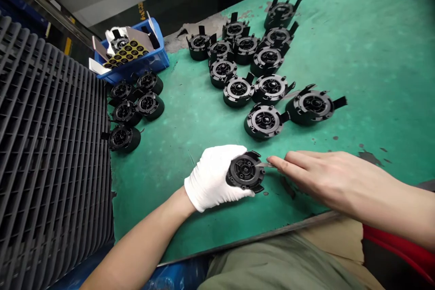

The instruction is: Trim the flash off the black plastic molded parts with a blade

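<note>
My left hand (214,176), in a white glove, is wrapped round a round black plastic housing (245,171) with ribs and holes in its face. My bare right hand (312,172) pinches a thin metal blade (265,164), like a small knife. Its tip reaches the right side of the housing's face; whether it touches cannot be made out. Just beyond the hands stand similar black housings, the nearest a glossy-ringed housing (264,120) and a housing with upright tabs (312,104).
More housings (238,89) stand grouped on the green tabletop (183,118). Several others (124,137) line its left side. Behind them a blue bin (159,56) holds a sheet of round yellow-and-black stickers (131,52). Grey slatted racks (50,145) rise along the left edge.
</note>
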`<act>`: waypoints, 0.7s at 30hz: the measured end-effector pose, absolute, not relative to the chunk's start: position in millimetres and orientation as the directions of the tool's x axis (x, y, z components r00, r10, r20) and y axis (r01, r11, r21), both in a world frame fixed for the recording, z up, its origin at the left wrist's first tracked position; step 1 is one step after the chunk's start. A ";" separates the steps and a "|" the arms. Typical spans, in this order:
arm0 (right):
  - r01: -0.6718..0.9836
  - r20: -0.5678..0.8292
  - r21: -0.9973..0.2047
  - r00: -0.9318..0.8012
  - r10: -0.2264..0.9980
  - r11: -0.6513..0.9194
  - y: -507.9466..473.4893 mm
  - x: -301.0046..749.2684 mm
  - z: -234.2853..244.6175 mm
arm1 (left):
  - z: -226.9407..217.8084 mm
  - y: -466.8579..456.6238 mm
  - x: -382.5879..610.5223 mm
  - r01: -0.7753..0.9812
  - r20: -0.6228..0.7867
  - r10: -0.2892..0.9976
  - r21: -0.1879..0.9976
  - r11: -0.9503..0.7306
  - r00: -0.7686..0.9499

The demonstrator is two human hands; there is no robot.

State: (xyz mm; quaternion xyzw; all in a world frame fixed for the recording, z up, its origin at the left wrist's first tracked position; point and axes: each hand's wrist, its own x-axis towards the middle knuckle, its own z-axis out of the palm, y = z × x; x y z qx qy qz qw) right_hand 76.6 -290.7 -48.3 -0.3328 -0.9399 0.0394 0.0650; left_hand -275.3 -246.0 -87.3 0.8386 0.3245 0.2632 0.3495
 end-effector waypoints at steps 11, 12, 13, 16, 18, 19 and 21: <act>0.526 0.058 -0.029 -0.848 0.527 0.850 -280.0 73.2 -37.6 | -91.7 -246.6 -276.0 0.332 0.245 0.730 0.768 -0.548 0.638; 0.510 0.051 -0.018 -0.858 0.511 0.860 -277.8 73.4 -37.8 | -92.7 -247.0 -276.2 0.336 0.241 0.732 0.768 -0.545 0.637; 0.493 0.044 -0.009 -0.869 0.493 0.870 -274.9 73.7 -37.8 | -93.6 -247.3 -276.4 0.336 0.239 0.733 0.769 -0.544 0.637; 0.433 0.020 -0.010 -0.901 0.433 0.901 -262.3 75.3 -36.9 | -94.9 -247.6 -276.7 0.318 0.265 0.730 0.769 -0.554 0.630; 0.398 0.029 -0.039 -0.917 0.399 0.917 -252.8 76.7 -36.3 | -94.1 -247.0 -276.8 0.317 0.266 0.727 0.768 -0.557 0.633; 0.387 0.044 -0.063 -0.920 0.390 0.920 -249.3 77.6 -36.4 | -93.5 -246.6 -276.9 0.324 0.255 0.726 0.766 -0.555 0.639; 0.393 0.096 -0.117 -0.910 0.404 0.912 -248.2 80.0 -38.0 | -93.0 -246.3 -277.2 0.342 0.236 0.727 0.762 -0.550 0.645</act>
